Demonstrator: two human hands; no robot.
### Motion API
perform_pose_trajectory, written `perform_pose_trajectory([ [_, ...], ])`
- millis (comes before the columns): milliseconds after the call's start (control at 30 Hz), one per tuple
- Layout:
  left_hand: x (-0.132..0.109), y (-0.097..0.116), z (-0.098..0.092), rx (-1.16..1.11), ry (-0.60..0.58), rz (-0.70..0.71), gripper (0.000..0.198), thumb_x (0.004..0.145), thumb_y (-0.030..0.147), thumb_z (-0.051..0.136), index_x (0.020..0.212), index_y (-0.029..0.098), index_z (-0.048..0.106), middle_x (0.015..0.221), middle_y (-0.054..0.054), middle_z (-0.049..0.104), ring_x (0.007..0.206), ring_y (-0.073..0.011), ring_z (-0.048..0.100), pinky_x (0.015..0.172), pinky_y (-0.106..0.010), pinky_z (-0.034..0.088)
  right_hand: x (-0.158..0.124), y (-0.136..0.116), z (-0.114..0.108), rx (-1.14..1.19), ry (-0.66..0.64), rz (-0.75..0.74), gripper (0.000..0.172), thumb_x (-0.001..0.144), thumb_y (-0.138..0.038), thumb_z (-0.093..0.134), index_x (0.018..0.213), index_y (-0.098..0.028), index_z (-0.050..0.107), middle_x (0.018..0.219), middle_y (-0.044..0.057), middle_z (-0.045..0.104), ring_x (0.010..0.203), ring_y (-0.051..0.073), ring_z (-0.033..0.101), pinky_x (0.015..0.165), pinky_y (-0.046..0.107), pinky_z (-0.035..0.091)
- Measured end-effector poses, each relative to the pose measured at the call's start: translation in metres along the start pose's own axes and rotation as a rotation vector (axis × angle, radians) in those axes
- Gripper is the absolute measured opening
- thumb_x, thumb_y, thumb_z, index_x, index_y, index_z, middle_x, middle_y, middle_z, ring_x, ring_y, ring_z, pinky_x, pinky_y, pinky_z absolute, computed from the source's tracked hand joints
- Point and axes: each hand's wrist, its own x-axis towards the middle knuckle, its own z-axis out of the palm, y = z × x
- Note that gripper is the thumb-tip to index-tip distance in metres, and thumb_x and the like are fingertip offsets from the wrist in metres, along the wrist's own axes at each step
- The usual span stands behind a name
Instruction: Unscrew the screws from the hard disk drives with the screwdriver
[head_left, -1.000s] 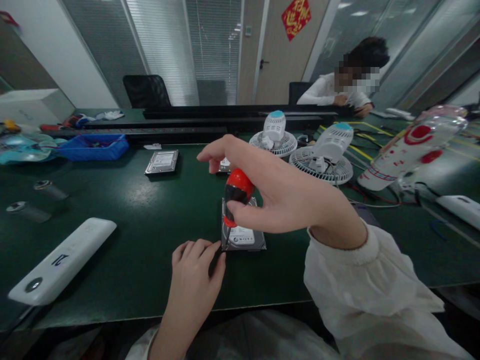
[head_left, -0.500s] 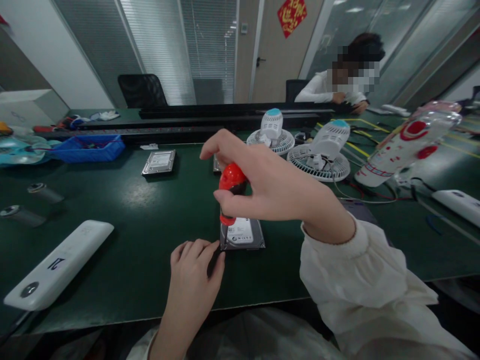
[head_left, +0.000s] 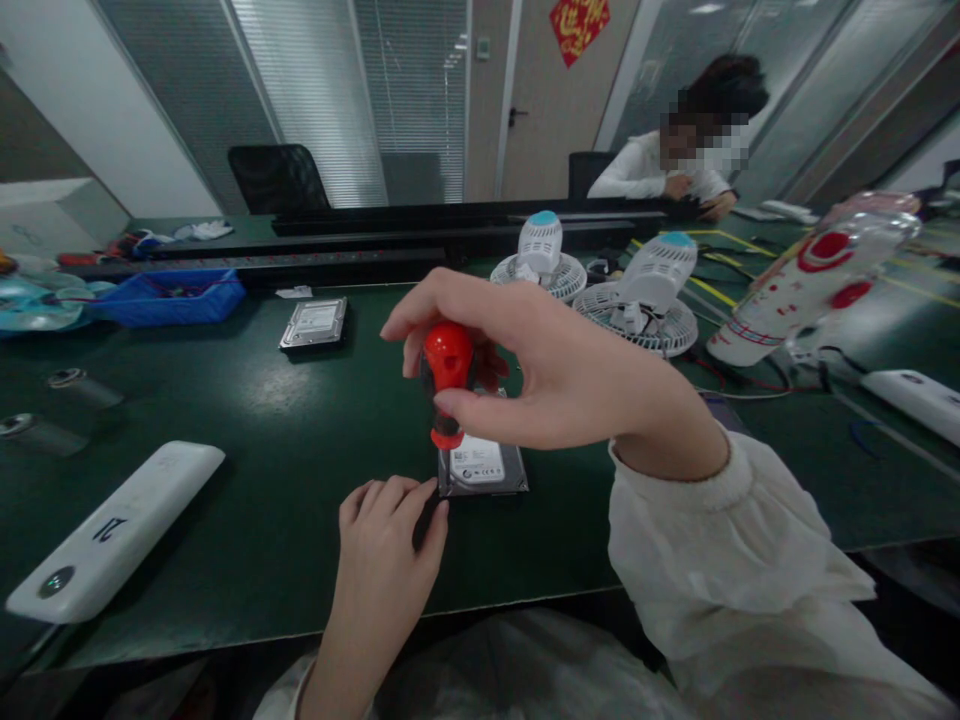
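Observation:
My right hand [head_left: 555, 375] pinches the red and black handle of a screwdriver [head_left: 446, 380], held upright over a hard drive [head_left: 484, 468] lying on the green table. The tool's tip is hidden behind its handle. My left hand [head_left: 390, 525] rests on the table at the drive's near left corner, its fingers curled and pressed against the drive's edge. Both arms wear white sleeves.
A second hard drive [head_left: 315, 322] lies further back on the left. Two small white fans [head_left: 660, 295] stand at the back right beside a clear bottle [head_left: 810, 275]. A white oblong device [head_left: 112, 530] lies near left, a blue tray [head_left: 172, 295] far left. Another person [head_left: 675, 160] sits opposite.
My right hand has lifted the screwdriver a little and shifted it left, with the fingers turning round the handle. My left hand has stayed at the drive's corner.

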Motion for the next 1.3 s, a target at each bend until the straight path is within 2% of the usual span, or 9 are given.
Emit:
perform_pose_trajectory([
  [200,0.0,0.001,0.001,-0.01,0.011,-0.001,0.023,0.107,0.021,0.058,0.114,0.021,0.079,0.101,-0.006,0.079,0.096,-0.0278,0.073,0.1,-0.05,0.046,0.004,0.007,0.004,-0.093,0.06,-0.025,0.046,0.11,-0.04,0.058,0.142,-0.008,0.062,0.109,0.005,0.075,0.087,0.011,0.064,0.085,0.028,0.051],
  [400,0.0,0.001,0.0,-0.014,-0.009,-0.021,0.024,0.107,0.023,0.057,0.115,0.023,0.08,0.102,-0.006,0.079,0.096,-0.0274,0.073,0.101,-0.05,0.046,0.002,-0.002,0.0,-0.165,-0.053,0.001,0.058,0.107,-0.017,0.033,0.164,-0.009,0.037,0.135,0.006,0.07,0.097,0.008,0.065,0.094,0.028,0.051],
  [567,0.001,0.003,-0.001,-0.015,-0.001,-0.012,0.024,0.108,0.023,0.057,0.114,0.021,0.08,0.101,-0.007,0.079,0.096,-0.0281,0.073,0.1,-0.05,0.046,0.003,-0.001,0.011,-0.231,0.071,0.038,0.054,0.112,-0.037,0.044,0.158,-0.009,0.038,0.118,0.006,0.071,0.094,0.014,0.065,0.083,0.03,0.05],
  [667,0.001,0.003,-0.001,-0.013,-0.004,-0.009,0.023,0.108,0.022,0.057,0.115,0.021,0.079,0.102,-0.006,0.079,0.096,-0.0279,0.073,0.1,-0.05,0.045,0.003,0.0,0.014,-0.262,0.051,0.053,0.05,0.111,-0.028,0.043,0.157,-0.01,0.033,0.113,0.005,0.069,0.089,0.014,0.062,0.082,0.031,0.049],
  [767,0.0,0.003,-0.001,-0.015,-0.011,-0.002,0.023,0.108,0.021,0.057,0.114,0.021,0.079,0.101,-0.006,0.078,0.095,-0.0277,0.073,0.1,-0.049,0.045,0.002,-0.002,0.01,-0.228,0.001,0.031,0.056,0.105,-0.019,0.038,0.159,-0.01,0.026,0.121,0.006,0.066,0.092,0.013,0.06,0.088,0.032,0.051],
  [900,0.001,0.002,0.0,-0.012,0.0,0.007,0.022,0.108,0.021,0.057,0.115,0.021,0.079,0.101,-0.006,0.078,0.096,-0.028,0.073,0.099,-0.05,0.046,0.002,-0.004,0.006,-0.225,0.011,0.0,0.051,0.11,-0.033,0.039,0.156,-0.013,0.037,0.139,0.012,0.06,0.111,0.018,0.06,0.097,0.036,0.051],
  [1067,0.001,0.002,0.0,-0.008,0.004,-0.007,0.024,0.108,0.022,0.056,0.114,0.022,0.079,0.101,-0.007,0.079,0.096,-0.0279,0.073,0.099,-0.05,0.047,0.004,-0.004,0.008,-0.325,0.048,0.1,0.049,0.112,-0.057,0.051,0.132,-0.013,0.056,0.107,0.004,0.066,0.087,0.015,0.057,0.078,0.031,0.041],
  [1167,0.001,0.001,0.0,-0.012,-0.007,-0.016,0.025,0.108,0.023,0.055,0.114,0.023,0.08,0.102,-0.007,0.079,0.096,-0.0277,0.073,0.099,-0.05,0.047,0.002,-0.004,0.009,-0.325,0.056,0.118,0.036,0.111,-0.038,0.051,0.136,-0.013,0.05,0.091,-0.002,0.061,0.075,0.012,0.048,0.071,0.029,0.032],
  [1300,0.001,0.0,0.0,-0.018,-0.003,-0.015,0.025,0.107,0.023,0.056,0.114,0.024,0.08,0.101,-0.006,0.079,0.095,-0.0277,0.073,0.099,-0.05,0.047,0.0,-0.003,0.006,-0.207,0.039,0.074,0.046,0.104,-0.028,0.051,0.146,-0.013,0.039,0.095,-0.003,0.059,0.073,0.01,0.046,0.069,0.028,0.032],
])
